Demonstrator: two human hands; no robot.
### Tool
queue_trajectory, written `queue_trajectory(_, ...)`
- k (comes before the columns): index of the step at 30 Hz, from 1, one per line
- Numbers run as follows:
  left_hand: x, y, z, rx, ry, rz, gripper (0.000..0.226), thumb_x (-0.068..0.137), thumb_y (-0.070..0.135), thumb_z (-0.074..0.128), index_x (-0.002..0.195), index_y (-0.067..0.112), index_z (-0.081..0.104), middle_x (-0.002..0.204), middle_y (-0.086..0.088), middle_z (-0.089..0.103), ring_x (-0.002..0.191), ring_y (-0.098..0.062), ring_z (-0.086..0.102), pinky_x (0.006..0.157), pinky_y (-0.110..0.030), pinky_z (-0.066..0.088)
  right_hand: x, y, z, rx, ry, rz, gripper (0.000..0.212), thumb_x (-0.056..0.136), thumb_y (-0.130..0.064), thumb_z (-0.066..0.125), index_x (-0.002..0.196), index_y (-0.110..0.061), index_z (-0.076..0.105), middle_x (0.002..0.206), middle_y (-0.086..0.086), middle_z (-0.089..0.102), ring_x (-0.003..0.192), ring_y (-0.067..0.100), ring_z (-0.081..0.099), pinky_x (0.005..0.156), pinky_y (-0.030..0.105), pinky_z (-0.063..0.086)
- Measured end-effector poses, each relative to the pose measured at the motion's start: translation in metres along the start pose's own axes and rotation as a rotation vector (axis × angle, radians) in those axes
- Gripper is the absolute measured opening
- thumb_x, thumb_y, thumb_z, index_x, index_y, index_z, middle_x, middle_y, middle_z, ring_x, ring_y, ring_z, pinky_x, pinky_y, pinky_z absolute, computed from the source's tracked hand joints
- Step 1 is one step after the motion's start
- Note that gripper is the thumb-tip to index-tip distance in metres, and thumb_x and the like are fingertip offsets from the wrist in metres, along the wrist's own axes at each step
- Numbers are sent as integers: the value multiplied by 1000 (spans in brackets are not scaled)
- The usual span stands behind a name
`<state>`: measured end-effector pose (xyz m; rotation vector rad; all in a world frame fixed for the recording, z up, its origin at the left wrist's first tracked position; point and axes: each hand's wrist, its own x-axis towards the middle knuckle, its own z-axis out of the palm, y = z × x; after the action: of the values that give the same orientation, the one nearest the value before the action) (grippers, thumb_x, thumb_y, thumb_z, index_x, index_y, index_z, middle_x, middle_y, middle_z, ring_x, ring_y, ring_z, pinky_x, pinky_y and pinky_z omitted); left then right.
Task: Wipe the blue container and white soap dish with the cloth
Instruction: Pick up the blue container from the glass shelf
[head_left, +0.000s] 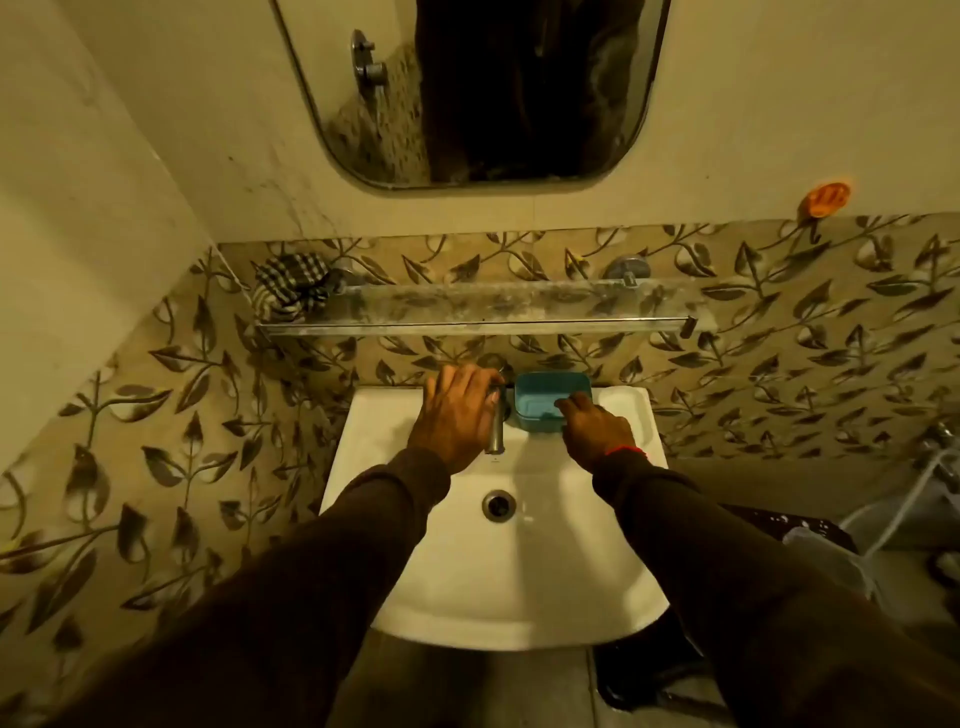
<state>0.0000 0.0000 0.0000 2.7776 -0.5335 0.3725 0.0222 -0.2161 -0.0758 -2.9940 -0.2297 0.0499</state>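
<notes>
- Blue container (551, 400): rectangular plastic box with rounded corners, open top, sitting on the back ledge of the white washbasin (498, 582), right of the tap. Inside looks bare, apart from a small pale patch near its front wall; cannot tell what that is.
- Right hand (595, 431): palm down, fingers curled over the container's front rim, gripping that edge. Red thread at the wrist, dark long sleeve.
- Left hand (460, 410): palm down over the metal tap (496, 428), fingers bent round its top; the cylindrical spout shows below the hand, pointing toward the bowl. Dark sleeve too.
- Washbasin: glossy white ceramic, rounded front edge, round metal drain (498, 505) in the middle of the bowl.
- Cloth (291, 291): checked dark-and-light fabric, bunched up at the left end of the glass shelf (483, 309), well apart from both hands.
- Glass shelf: long, clear, smeared with pale residue, metal rail along the front edge, fixed to the wall above the basin.
- Wall: beige tiles with dark leaf-and-vine pattern; plain pale tile above.
- Mirror (467, 93): rounded corners, above the shelf.
- Orange holder (827, 199) on the wall at upper right; small, oval.
</notes>
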Motion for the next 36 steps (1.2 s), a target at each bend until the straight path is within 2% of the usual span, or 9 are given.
queue_trajectory(5, 0, -5, 9, 18, 9, -17, 35, 100, 27, 41, 126, 14, 60, 119, -10, 62, 105, -30, 52, 88, -42, 35, 7, -1, 9, -70, -42, 37, 50, 91, -17, 58, 138, -20, 40, 140, 11, 44, 105, 36, 62, 80, 46, 54)
queue_trajectory(11, 2, -12, 12, -28, 69, -29, 32, 99, 28, 44, 123, 16, 63, 117, -8, 64, 106, -29, 53, 87, -43, 38, 13, -5, 12, -113, -30, 30, 44, 91, -20, 60, 133, -21, 46, 129, 9, 54, 99, 33, 65, 76, 43, 55)
queue_trajectory(19, -7, -28, 19, -155, 184, -78, 27, 101, 33, 45, 117, 21, 64, 115, 0, 63, 106, -21, 51, 84, -31, 31, -14, -1, 4, -173, 67, -99, 39, 90, -25, 62, 127, -19, 52, 130, 9, 57, 98, 34, 68, 67, 42, 55)
queue_trajectory(21, -12, -27, 19, -222, 222, -113, 31, 100, 39, 40, 114, 22, 63, 115, 0, 62, 107, -20, 51, 83, -30, 29, -26, -6, -6, -171, 99, -144, 38, 86, -24, 68, 122, -19, 56, 124, 9, 61, 90, 33, 70, 61, 41, 56)
queue_trajectory(24, -18, -22, 14, -346, 293, -194, 37, 99, 45, 37, 112, 22, 63, 114, 2, 60, 106, -19, 54, 86, -31, 32, -43, -18, -25, -174, 209, -239, 43, 67, -20, 85, 105, -18, 66, 103, 6, 70, 69, 27, 72, 44, 34, 52)
queue_trajectory(28, -25, -16, 5, -577, 365, -286, 36, 98, 43, 43, 117, 18, 60, 118, -2, 59, 104, -21, 59, 93, -38, 45, -59, -38, -49, -137, 380, -344, 39, 67, -21, 85, 102, -18, 67, 97, 4, 70, 65, 25, 71, 39, 31, 48)
queue_trajectory(31, -30, -15, -5, -746, 384, -324, 35, 97, 47, 44, 121, 25, 55, 120, 0, 54, 103, -4, 56, 90, -24, 46, -67, -47, -64, -113, 461, -388, 39, 71, -22, 83, 105, -18, 65, 99, 5, 70, 67, 26, 71, 39, 32, 51)
queue_trajectory(33, -33, -15, -11, -797, 386, -350, 31, 97, 45, 44, 122, 29, 53, 121, 2, 51, 103, 3, 52, 87, -15, 42, -71, -51, -72, -110, 523, -430, 38, 71, -23, 83, 104, -19, 64, 98, 4, 70, 63, 24, 70, 38, 28, 46)
queue_trajectory(36, -35, -13, -20, -895, 332, -429, 35, 98, 50, 42, 125, 31, 51, 129, 0, 52, 112, -2, 53, 91, -13, 42, -76, -58, -83, -86, 625, -507, 32, 73, -23, 81, 102, -19, 65, 97, 1, 69, 63, 20, 70, 37, 24, 42)
